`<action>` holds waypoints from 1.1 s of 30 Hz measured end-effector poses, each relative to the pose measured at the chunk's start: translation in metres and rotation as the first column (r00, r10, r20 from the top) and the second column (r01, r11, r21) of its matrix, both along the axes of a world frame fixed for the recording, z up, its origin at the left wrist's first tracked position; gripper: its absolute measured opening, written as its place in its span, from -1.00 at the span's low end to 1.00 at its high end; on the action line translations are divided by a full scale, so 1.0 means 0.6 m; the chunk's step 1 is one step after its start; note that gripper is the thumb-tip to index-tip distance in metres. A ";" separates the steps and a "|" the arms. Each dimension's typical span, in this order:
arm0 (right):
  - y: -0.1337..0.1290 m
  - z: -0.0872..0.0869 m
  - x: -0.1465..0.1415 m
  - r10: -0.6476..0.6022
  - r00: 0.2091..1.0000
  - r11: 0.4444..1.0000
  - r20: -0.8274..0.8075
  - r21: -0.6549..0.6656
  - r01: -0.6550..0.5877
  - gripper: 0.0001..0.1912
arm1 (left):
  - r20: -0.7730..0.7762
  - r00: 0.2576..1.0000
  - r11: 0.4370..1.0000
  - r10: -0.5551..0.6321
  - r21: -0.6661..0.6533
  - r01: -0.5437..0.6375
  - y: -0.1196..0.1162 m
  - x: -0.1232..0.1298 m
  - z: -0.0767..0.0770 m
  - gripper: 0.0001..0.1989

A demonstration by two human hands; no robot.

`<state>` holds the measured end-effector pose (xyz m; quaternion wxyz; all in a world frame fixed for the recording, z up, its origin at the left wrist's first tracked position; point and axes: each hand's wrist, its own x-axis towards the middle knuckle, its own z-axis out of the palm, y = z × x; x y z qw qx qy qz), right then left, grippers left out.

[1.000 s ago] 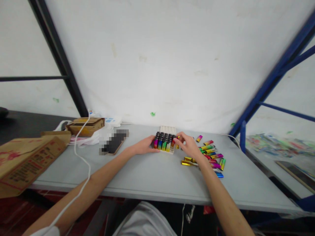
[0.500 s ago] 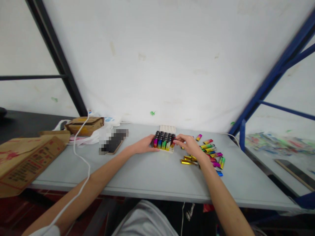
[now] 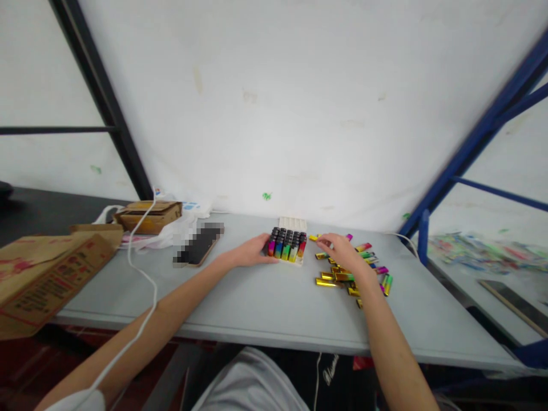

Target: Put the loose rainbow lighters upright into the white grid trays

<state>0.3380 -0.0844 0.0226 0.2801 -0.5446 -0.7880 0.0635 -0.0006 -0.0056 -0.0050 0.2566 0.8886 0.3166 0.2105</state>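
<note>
Several colourful lighters with black tops stand upright in rows in a white tray (image 3: 296,263), a block of lighters (image 3: 286,245) near the table's middle. My left hand (image 3: 256,251) grips the left side of this block. My right hand (image 3: 331,244) is to the right of the tray, apart from it, its thumb and fingertips pinched near a gold lighter (image 3: 314,237); whether it touches that one is unclear. Under and around my right forearm lies a loose pile of shiny lighters (image 3: 342,277), gold, green, pink and blue.
A phone (image 3: 204,244) lies left of my left hand. Farther left are an open cardboard box (image 3: 47,274), a smaller box (image 3: 149,217) and plastic bags. A white cable crosses my left forearm. Blue frame bars stand at the right.
My right hand has moved right, off the tray's right end, where a red-yellow lighter now stands uncovered. My left hand stays on the block.
</note>
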 end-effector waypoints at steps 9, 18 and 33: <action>0.010 -0.026 0.021 0.016 0.991 0.993 0.135 -0.116 0.000 -0.88 | -0.002 1.000 1.000 0.004 0.012 -0.004 0.000 0.000 0.001 -0.31; 0.011 -0.012 -0.018 -0.150 0.953 0.980 -0.265 0.090 0.179 -0.62 | 0.013 1.000 1.000 0.000 0.017 0.000 0.000 0.000 0.001 -0.30; 0.010 -0.014 -0.075 -0.071 0.630 0.996 -0.773 -0.088 0.004 -0.33 | 0.000 1.000 1.000 -0.012 0.027 0.012 -0.001 0.000 0.003 -0.31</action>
